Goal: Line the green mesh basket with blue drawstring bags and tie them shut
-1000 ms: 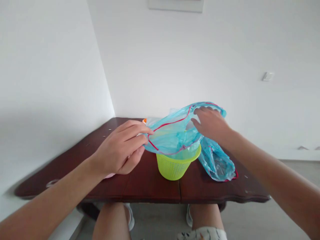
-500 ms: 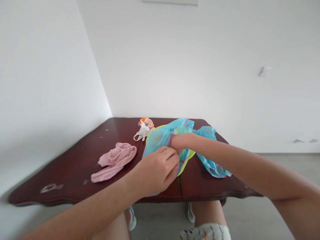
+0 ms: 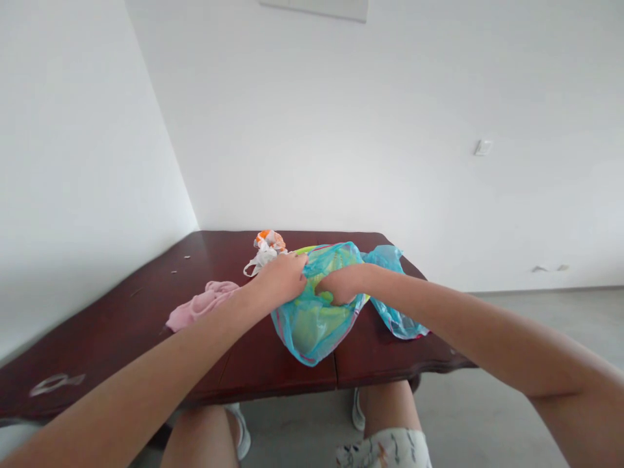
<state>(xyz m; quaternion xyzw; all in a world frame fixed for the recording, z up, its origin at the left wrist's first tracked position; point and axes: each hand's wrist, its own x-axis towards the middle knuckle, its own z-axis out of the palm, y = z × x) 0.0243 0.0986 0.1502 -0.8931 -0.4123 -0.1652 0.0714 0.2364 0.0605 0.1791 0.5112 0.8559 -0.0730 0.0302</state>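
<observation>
- thin blue plastic bag (image 3: 312,331), red-edged: wrapped around a lime-green plastic basket (image 3: 305,250), both on the middle of a dark red-brown wooden table (image 3: 273,354).
- handling: film very light, soft and slippery, likely to tear; basket light and stiff. best held by the basket rim through the film.
- left hand (image 3: 280,278): fingers curved over the bag's upper edge; pinch cannot be told.
- right hand (image 3: 341,285): curled, pressed into the film beside the left; grip cannot be told.
- pink cloth (image 3: 205,302): crumpled, just left of the left forearm.
- crumpled white and orange plastic bag (image 3: 267,246): just behind the left hand.
- no brand, label or writing legible.
</observation>
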